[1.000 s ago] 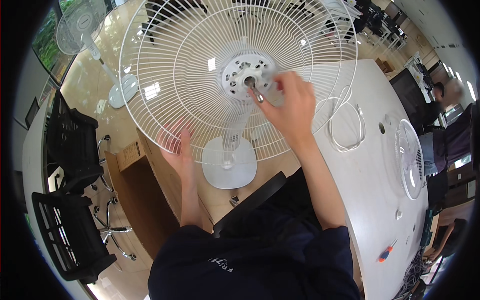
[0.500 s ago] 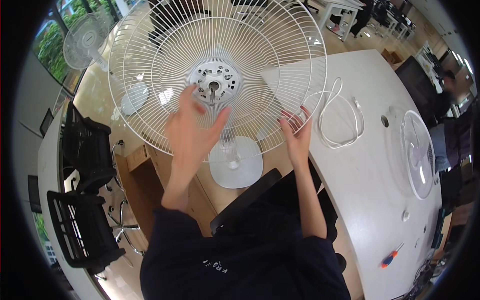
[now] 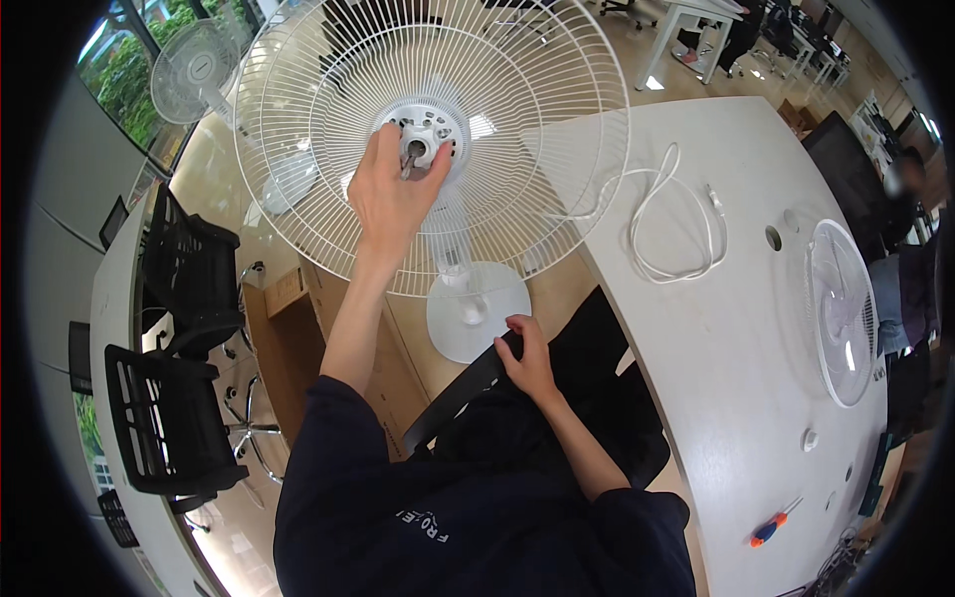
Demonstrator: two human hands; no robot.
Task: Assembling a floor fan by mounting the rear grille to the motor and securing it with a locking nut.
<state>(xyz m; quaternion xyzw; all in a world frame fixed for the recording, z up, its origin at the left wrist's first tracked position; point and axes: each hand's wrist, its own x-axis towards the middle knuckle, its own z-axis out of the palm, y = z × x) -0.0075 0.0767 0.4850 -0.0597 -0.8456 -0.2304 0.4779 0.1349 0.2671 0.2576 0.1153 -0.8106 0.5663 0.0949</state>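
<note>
My left hand [image 3: 390, 204] reaches up to the centre of a white pedestal fan, with thumb and fingers closed around the white hub collar [image 3: 430, 133]. Bare metal shaft [image 3: 408, 169] sticks out there. Behind it spreads the wire rear grille [image 3: 308, 214], with no blades on it. Lower down, my right hand [image 3: 529, 360] has its thumb and fingers curled over the end of a black chair's curved bar [image 3: 463, 394]. The fan's rounded base [image 3: 477, 333] stands on the floor beyond this hand.
On the white table [image 3: 686, 348] to the right lie a white power cable [image 3: 637, 224], a round front grille [image 3: 841, 313], a small white cap [image 3: 810, 439] and an orange-and-blue screwdriver [image 3: 771, 527]. A cardboard box [image 3: 348, 348] and black chairs [image 3: 164, 418] are at left.
My left hand has moved up and closed on the hub collar. My right hand has left the grille's rim and come down to the black chair bar. The grille has shifted slightly.
</note>
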